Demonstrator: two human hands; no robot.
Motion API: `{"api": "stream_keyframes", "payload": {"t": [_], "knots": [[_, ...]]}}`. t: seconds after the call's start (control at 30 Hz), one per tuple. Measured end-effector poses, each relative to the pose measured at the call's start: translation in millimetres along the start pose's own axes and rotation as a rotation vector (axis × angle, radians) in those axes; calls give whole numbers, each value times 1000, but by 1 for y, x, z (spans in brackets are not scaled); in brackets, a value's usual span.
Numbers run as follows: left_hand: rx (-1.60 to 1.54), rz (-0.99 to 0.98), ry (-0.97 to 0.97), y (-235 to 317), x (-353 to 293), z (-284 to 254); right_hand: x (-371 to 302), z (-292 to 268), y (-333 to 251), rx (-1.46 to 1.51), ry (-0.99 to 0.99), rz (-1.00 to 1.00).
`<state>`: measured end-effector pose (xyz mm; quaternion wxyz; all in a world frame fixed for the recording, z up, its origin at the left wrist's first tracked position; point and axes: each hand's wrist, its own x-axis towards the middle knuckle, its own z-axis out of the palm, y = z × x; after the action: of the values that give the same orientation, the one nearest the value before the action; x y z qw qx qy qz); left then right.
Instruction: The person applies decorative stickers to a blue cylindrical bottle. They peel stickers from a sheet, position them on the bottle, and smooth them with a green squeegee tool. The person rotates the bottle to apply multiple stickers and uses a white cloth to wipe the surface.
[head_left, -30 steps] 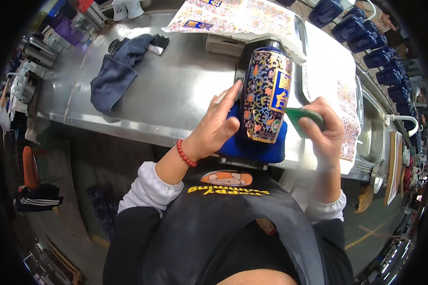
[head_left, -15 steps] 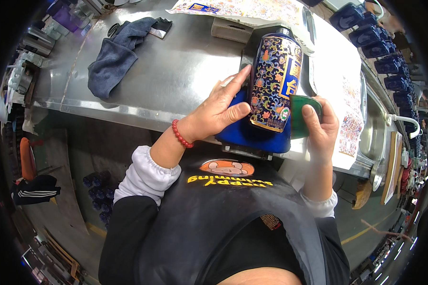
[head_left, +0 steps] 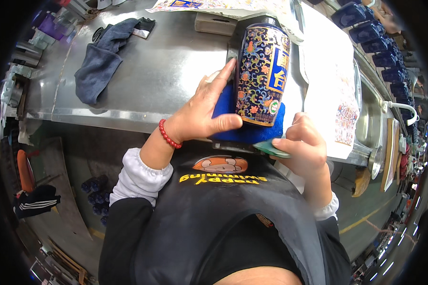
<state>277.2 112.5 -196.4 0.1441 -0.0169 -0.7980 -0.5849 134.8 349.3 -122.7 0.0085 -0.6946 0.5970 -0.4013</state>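
A dark blue bottle point(head_left: 261, 76) with a colourful floral pattern lies on a blue pad point(head_left: 242, 135), its neck toward 12 o'clock. Taking the bottle as the centre of the dial, the person's left hand point(head_left: 204, 111) is at 8 o'clock, its grip released: the fingers are extended along the bottle's side and the thumb is spread toward its base. How firmly they touch cannot be told. A red bead bracelet point(head_left: 165, 134) circles that wrist. The right hand point(head_left: 306, 145), at 5 o'clock, has its grip pinched round a thin green scraper point(head_left: 273, 147), apart from the bottle, near the pad's front edge. On the metal worktop point(head_left: 147, 76), a dark cloth point(head_left: 100, 61) lies at 9 o'clock; a sink point(head_left: 370, 126) is at 4 o'clock.
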Motion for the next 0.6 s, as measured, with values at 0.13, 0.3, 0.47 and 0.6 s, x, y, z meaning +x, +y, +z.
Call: {"api": "stream_keyframes", "payload": {"t": [0.13, 0.3, 0.47, 0.6], "knots": [[549, 15, 94, 17, -2, 2, -6, 1, -1, 250, 316, 427], [858, 213, 249, 33, -9, -4, -8, 11, 1, 514, 414, 642], [317, 101, 229, 31, -8, 9, -5, 22, -2, 513, 446, 757], [323, 26, 300, 25, -7, 21, -4, 24, -2, 495, 436, 755]]}}
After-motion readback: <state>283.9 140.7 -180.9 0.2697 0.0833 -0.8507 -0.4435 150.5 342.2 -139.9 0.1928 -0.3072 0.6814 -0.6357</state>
